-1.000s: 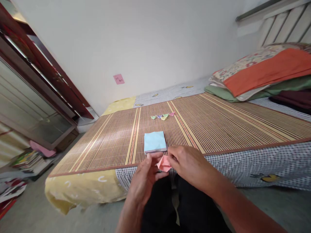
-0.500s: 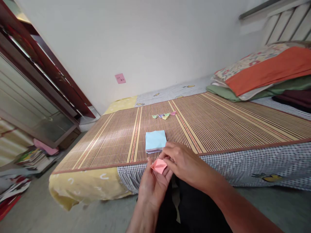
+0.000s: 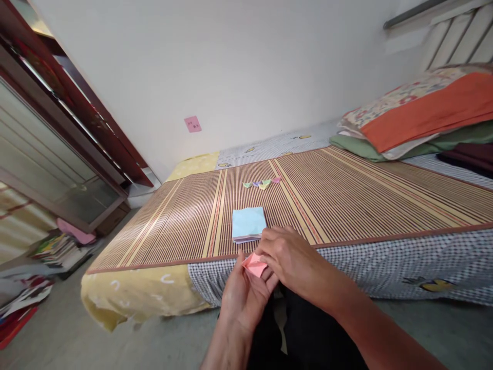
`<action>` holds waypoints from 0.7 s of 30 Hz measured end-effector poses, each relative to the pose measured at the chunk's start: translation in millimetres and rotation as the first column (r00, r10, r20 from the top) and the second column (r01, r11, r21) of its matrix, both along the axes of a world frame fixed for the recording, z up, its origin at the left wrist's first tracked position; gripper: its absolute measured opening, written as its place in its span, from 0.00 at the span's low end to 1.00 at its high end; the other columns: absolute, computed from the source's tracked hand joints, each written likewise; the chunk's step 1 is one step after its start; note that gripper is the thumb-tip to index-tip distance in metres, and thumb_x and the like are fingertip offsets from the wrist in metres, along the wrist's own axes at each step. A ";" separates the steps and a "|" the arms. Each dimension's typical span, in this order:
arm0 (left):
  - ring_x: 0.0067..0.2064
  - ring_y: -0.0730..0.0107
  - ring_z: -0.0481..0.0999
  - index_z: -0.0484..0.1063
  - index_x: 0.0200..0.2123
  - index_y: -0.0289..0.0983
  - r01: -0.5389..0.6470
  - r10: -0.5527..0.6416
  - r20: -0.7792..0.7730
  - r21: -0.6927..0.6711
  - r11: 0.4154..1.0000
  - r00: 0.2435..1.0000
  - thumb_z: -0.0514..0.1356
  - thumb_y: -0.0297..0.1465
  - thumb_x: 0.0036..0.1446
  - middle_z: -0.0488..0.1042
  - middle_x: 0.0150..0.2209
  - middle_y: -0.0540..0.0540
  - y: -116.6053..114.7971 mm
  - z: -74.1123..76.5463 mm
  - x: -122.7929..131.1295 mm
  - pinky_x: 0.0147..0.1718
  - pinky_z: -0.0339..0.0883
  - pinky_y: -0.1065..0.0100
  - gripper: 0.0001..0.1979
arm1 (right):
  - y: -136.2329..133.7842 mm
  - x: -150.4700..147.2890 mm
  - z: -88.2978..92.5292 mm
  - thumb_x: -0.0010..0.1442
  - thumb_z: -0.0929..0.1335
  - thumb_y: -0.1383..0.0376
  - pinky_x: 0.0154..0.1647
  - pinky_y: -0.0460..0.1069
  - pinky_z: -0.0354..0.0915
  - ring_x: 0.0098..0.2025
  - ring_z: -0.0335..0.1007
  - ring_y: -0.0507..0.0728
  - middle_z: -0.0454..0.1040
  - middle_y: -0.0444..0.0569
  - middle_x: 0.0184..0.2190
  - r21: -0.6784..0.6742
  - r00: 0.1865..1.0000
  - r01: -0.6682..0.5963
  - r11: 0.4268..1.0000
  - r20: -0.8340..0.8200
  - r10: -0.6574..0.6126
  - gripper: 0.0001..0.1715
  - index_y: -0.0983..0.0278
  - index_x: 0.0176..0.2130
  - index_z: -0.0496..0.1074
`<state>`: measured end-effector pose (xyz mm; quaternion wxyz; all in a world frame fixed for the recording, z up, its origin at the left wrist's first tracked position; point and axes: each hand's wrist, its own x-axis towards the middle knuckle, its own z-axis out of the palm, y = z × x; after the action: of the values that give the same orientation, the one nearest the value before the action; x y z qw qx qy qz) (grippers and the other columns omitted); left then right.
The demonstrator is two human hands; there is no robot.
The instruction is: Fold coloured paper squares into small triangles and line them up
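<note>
Both my hands meet around a small piece of folded pink paper (image 3: 254, 265) in front of the bed's edge. My left hand (image 3: 246, 295) is palm up, its thumb and fingers supporting the paper from the left and below. From the right, my right hand (image 3: 287, 257) pinches the paper's right side, and its fingers partly cover it. Just beyond my hands lies a square stack of paper (image 3: 248, 223) with a light blue sheet on top. Farther back, several small folded paper pieces (image 3: 264, 184) in green, purple, yellow and pink sit in a row.
A striped bamboo mat (image 3: 173, 226) covers the bed, over a checked and yellow sheet (image 3: 150, 293). Pillows and folded bedding (image 3: 427, 115) are piled at the right. A pink note (image 3: 192, 124) is on the wall. Books (image 3: 57, 252) lie at the left.
My right hand's fingers have shifted over the pink paper and cover more of its right side. The whole view has moved slightly; the stack and small pieces stay in place.
</note>
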<state>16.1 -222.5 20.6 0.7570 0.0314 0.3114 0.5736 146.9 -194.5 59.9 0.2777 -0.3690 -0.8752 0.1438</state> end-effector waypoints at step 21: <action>0.39 0.65 0.82 0.76 0.41 0.30 -0.142 0.142 0.012 0.007 0.990 0.990 0.48 0.38 0.73 0.79 0.37 0.40 5.3 -11.0 9.3 0.43 0.76 0.67 0.21 | -1.6 -30.4 -20.7 0.65 0.72 0.70 0.35 0.55 0.49 0.36 0.63 0.59 0.75 0.47 0.30 0.263 0.994 0.047 0.964 0.087 -0.072 0.18 0.64 0.23 0.72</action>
<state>25.4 -217.2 9.5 0.7158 0.0090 0.3064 0.6274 116.5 -196.0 39.1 0.2855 -0.3620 -0.8874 0.0012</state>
